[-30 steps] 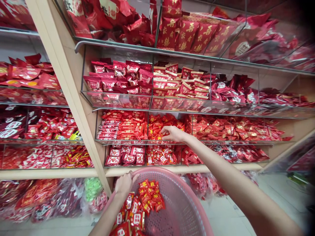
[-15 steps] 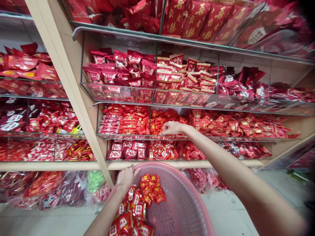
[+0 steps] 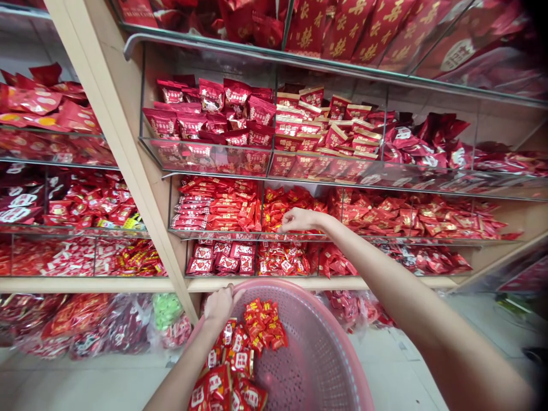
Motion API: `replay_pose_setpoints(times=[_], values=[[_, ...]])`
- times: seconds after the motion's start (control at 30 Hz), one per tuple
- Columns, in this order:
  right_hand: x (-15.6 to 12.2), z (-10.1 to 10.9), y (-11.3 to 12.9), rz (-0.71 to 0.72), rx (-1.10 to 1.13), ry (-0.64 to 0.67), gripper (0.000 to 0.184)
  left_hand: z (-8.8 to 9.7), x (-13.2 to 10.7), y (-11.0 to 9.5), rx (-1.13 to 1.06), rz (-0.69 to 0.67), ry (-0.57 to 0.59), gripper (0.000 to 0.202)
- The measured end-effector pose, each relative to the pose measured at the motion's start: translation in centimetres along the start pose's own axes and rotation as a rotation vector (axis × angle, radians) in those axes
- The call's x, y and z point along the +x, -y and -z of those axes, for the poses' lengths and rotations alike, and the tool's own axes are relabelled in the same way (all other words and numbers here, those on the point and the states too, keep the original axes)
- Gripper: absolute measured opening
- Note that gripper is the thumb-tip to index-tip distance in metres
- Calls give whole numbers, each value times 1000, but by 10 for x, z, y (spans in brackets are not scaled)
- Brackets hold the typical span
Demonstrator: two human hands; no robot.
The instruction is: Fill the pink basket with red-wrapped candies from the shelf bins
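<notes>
My left hand [image 3: 219,305] is closed around the rim of a pink plastic basket [image 3: 319,337] with perforated walls. Inside it, on the left, lie small red-and-yellow wrapped candies [image 3: 264,325] and larger red packets [image 3: 240,361] with white labels. My right hand [image 3: 298,220] reaches over the front panel of a shelf compartment filled with small red-and-yellow candies [image 3: 274,204]. Its fingers are curled and pressed together at the candies; whether anything is between them is hidden.
Clear shelf panels [image 3: 205,157] front rows of red packets [image 3: 252,117]. A wooden upright [image 3: 124,154] divides the shelving at left. Bags of sweets [image 3: 128,325] sit beneath the bottom board on the tiled floor [image 3: 107,382]. A glass shelf edge [image 3: 299,57] runs above.
The view has shifted slightly. My right hand stays at the same compartment with fingers curled, and my left hand keeps its hold on the basket rim. The basket's contents look the same.
</notes>
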State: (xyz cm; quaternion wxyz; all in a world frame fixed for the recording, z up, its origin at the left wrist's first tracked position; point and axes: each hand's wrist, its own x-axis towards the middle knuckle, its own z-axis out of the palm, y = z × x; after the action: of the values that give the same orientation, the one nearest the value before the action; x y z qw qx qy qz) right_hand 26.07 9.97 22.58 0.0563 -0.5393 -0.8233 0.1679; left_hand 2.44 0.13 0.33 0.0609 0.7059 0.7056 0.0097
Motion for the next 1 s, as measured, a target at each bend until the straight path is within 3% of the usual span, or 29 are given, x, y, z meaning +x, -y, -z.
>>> replay_pose_setpoints(times=[0.17, 0.23, 0.3, 0.37, 0.43, 0.57, 0.67, 0.8, 1.0], values=[[-16, 13, 10, -9, -46, -156, 24, -5, 2, 2, 8, -14, -35, 65], [-33, 13, 16, 49, -27, -257, 24, -6, 3, 2, 9, -18, -43, 65], [-53, 1, 20, 156, 63, -304, 23, -7, 3, 3, 7, -20, -42, 64], [-73, -29, 19, 234, 164, -289, 23, -7, 3, 3, -2, -19, -38, 65], [-88, -74, 13, 208, 183, -265, 20, -7, 2, 2, -18, -13, -35, 66], [-106, -175, -6, -51, 43, -91, 23, -5, 1, 2, -18, -1, -25, 66], [-112, -228, -15, -268, -86, -4, 27, -3, 0, 2, 3, -4, -20, 63], [-110, -260, -22, -435, -93, 30, 29, -2, 0, 3, 0, -4, -6, 60], [-102, -276, -36, -560, 35, 28, 28, -1, 0, 2, 22, -15, -30, 61]])
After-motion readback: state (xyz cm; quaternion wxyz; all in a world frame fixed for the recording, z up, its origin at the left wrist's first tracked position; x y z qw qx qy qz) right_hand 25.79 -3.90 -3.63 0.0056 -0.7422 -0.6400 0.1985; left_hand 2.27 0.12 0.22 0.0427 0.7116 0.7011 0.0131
